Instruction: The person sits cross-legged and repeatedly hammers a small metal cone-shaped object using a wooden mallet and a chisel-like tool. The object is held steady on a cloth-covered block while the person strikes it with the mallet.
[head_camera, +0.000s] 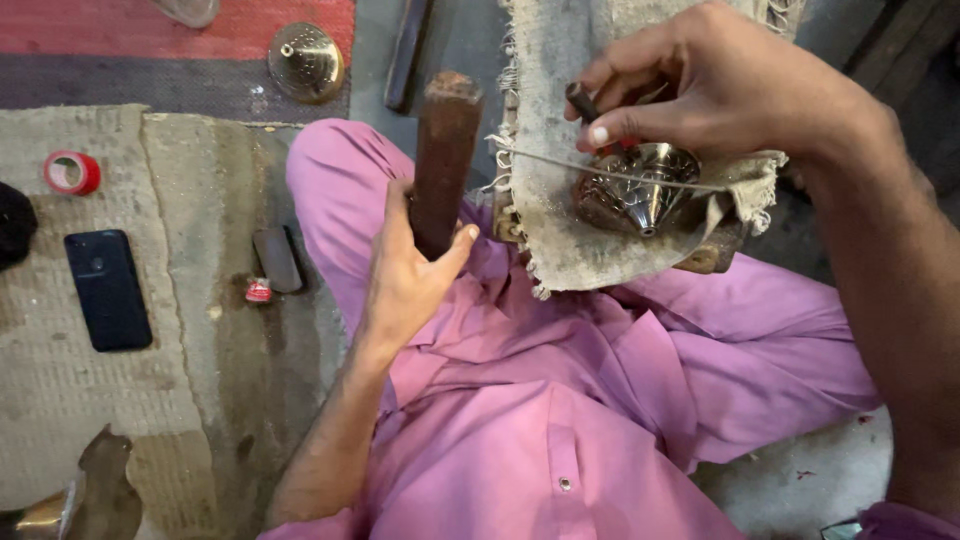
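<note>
A shiny cone-shaped metal piece, patterned on its surface and pointing toward the person, rests on a frayed grey cloth draped over a wooden block at the person's knee. A thin wire stretches across the cone.

No package shows a label that can be told apart; the only bright items are a red tape roll on the worn mat at far left and a small red-and-white cap lying next to a dark flat bar.

The right hand hovers just above the cone, thumb and fingers pressed together around a short dark punch, its tip aimed down beside the cone. The left hand is wrapped around a thick rusty-brown mallet, held upright between the knees, thumb pressed along its side.

A black phone lies face down on the mat, well apart from the hands. A brass domed piece sits on the red and purple rug at the top. The person's pink trousers fill the lower middle of the view.
</note>
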